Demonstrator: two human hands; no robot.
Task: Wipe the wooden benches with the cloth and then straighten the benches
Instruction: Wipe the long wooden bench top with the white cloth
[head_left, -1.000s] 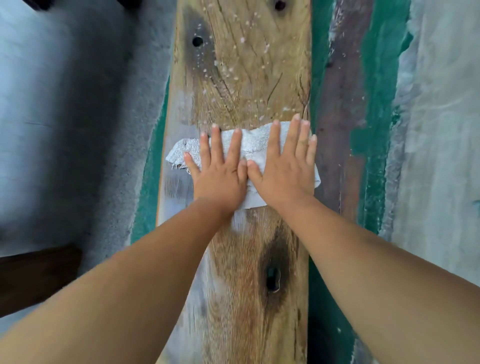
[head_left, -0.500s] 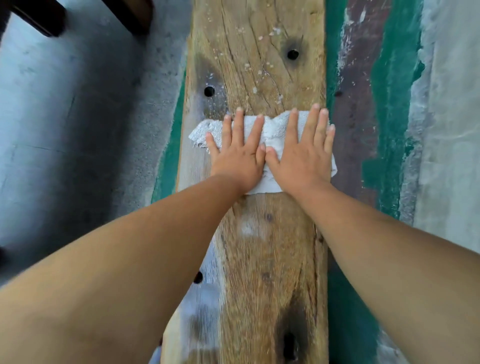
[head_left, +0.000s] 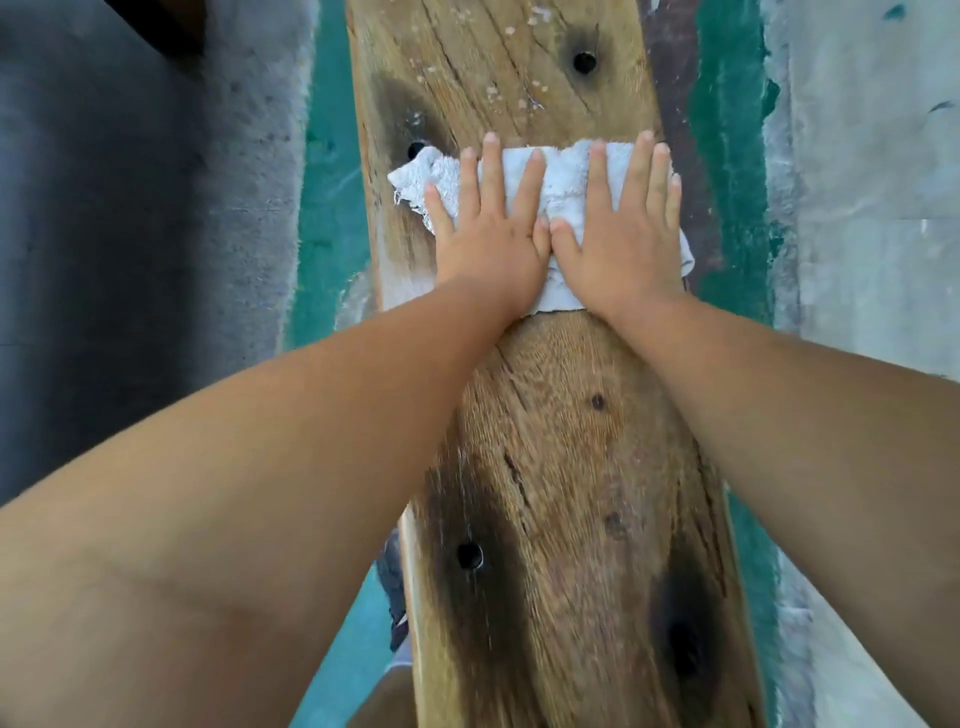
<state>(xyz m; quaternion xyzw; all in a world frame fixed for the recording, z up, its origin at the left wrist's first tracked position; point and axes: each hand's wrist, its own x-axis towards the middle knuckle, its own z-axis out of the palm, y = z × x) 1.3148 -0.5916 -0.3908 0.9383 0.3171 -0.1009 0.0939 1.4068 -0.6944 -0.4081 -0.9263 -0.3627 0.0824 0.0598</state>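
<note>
Here, left hand (head_left: 488, 244): flat, fingers spread, pressing down on the cloth (head_left: 563, 171).
Right hand (head_left: 623, 244): flat, fingers straight toward 12 o'clock, pressing the cloth.
Hidden: the cloth's middle lies under both palms; the desk (head_left: 561, 467) is cut off at 12 and 6, and its near part is blurred.
Cloth: white, rumpled, on the desk's far half, long axis 9 to 3.
Desk: weathered plank with dark holes, long axis 12 to 6.
Floor (head_left: 332, 182): green paint, grey concrete beyond at 9 and 3.
</note>
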